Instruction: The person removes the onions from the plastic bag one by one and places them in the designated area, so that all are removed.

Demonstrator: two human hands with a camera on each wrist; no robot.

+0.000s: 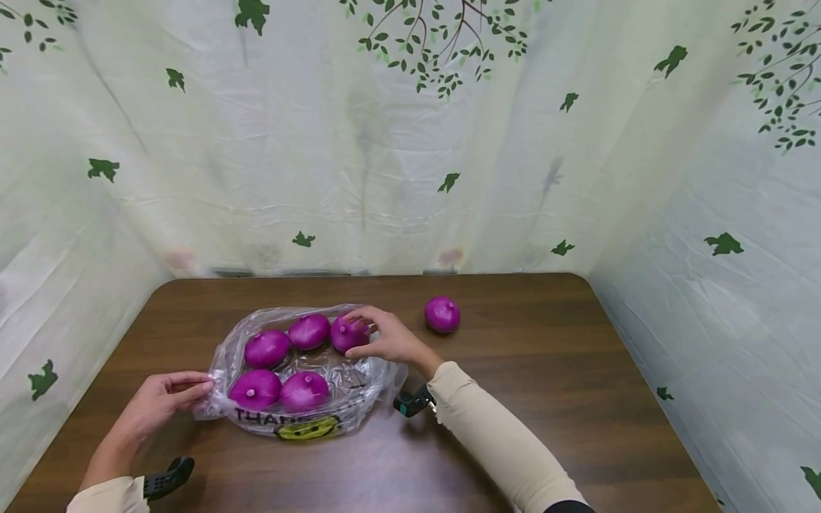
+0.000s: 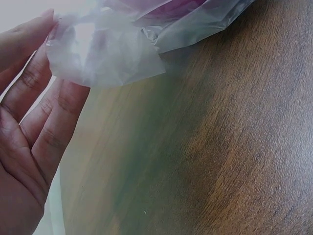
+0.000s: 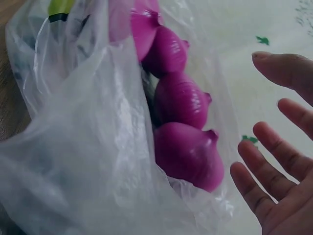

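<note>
A clear plastic bag [image 1: 349,374] with dark print and a yellow smiley lies spread on the table, its mouth facing up. Several purple onions sit inside, among them a front-left onion [image 1: 255,389] and a back-right onion [image 1: 350,333]. My left hand [image 1: 160,402] pinches the bag's left edge; the left wrist view shows the crumpled film [image 2: 105,54] at its fingertips. Over the bag's right side, my right hand [image 1: 391,338] is beside the back-right onion. In the right wrist view its fingers [image 3: 274,147] are spread and apart from the nearest onion [image 3: 188,156].
One loose onion [image 1: 442,314] rests on the wooden table [image 1: 539,370], behind and right of the bag. A pale curtain [image 1: 398,157] with green leaf prints surrounds the table's back and sides. Both wrists wear dark straps with devices.
</note>
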